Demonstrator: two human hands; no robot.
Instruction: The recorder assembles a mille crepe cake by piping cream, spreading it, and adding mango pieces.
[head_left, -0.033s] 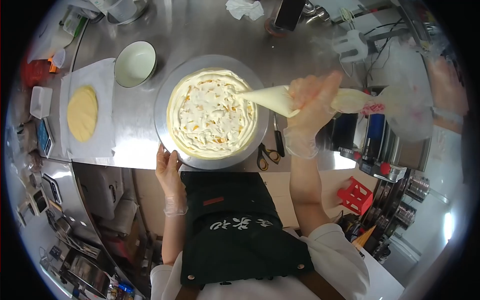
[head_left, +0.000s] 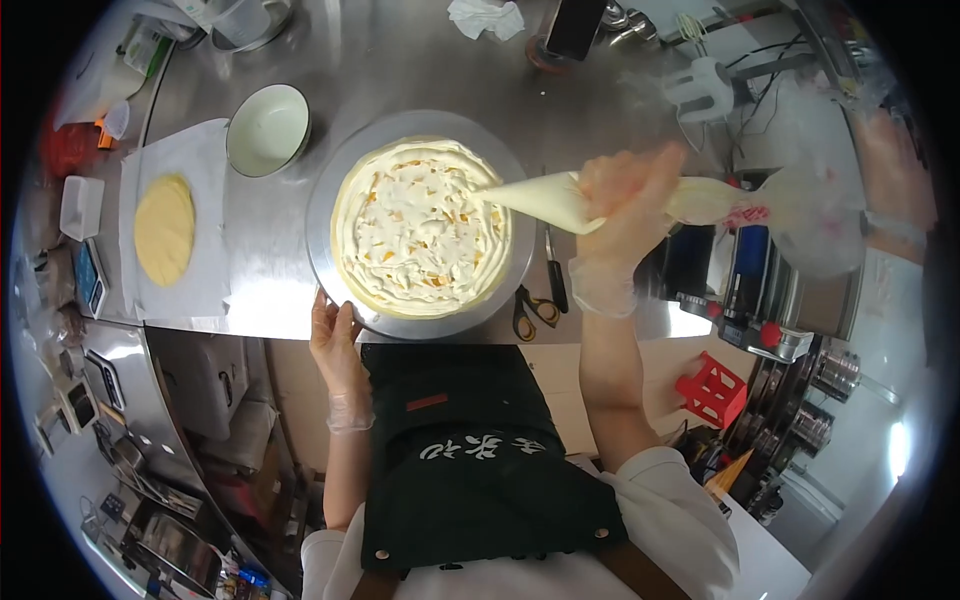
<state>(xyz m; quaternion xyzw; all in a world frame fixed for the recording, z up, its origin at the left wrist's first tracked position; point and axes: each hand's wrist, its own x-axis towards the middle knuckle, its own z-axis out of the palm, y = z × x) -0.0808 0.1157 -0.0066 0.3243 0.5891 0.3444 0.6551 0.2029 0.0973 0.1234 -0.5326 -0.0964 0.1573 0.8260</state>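
Note:
A round cake [head_left: 420, 225], spread with white cream and dotted with small orange pieces, rests on a silver turntable [head_left: 338, 160]. My right hand [head_left: 622, 215], in a clear glove, is closed round a piping bag [head_left: 535, 200] of pale cream, whose tip touches the cake's upper right. The bag's twisted end trails off to the right. My left hand [head_left: 336, 340], also gloved, has its curled fingers at the turntable's lower left rim.
Dough [head_left: 165, 225] lies on paper at the left, near an enamel bowl [head_left: 268, 130]. Black scissors [head_left: 535, 310] and a knife [head_left: 556, 275] lie right of the turntable. A mixer [head_left: 700, 95], phone stand [head_left: 570, 35] and crumpled tissue [head_left: 485, 18] stand or lie farther back.
The cake and my left hand have shifted very slightly leftward. The piping bag and my right hand are almost unchanged.

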